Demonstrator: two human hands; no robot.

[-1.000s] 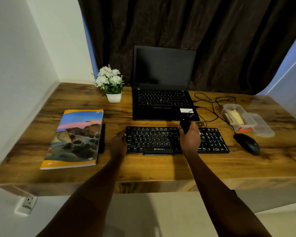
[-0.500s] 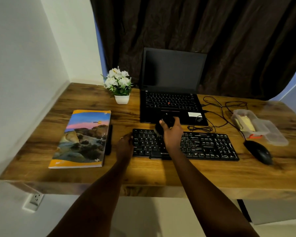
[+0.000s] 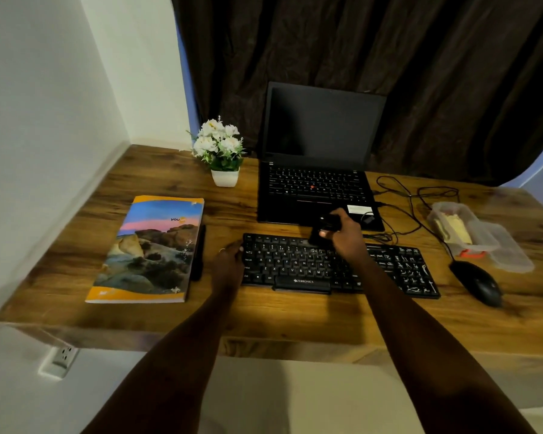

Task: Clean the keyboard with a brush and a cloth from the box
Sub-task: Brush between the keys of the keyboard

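A black keyboard (image 3: 398, 270) lies on the wooden desk (image 3: 295, 317) in front of the laptop. My right hand (image 3: 347, 236) is closed around a black brush (image 3: 325, 227), whose head rests on the top key rows near the keyboard's middle. My left hand (image 3: 229, 261) grips the keyboard's left edge and holds it down. A clear plastic box (image 3: 452, 227) with a yellowish cloth (image 3: 455, 230) inside stands at the right, and its lid (image 3: 508, 249) lies beside it.
An open black laptop (image 3: 317, 170) stands behind the keyboard, cables (image 3: 414, 198) trailing to its right. A black mouse (image 3: 480, 283) sits right of the keyboard. A book (image 3: 151, 249) with a pen (image 3: 199, 252) along its edge lies left. A small white flower pot (image 3: 221, 155) stands at the back.
My right hand with the brush swept left across the keyboard, then back a little to the right. My left hand stayed on the keyboard's left edge. The camera shifted.
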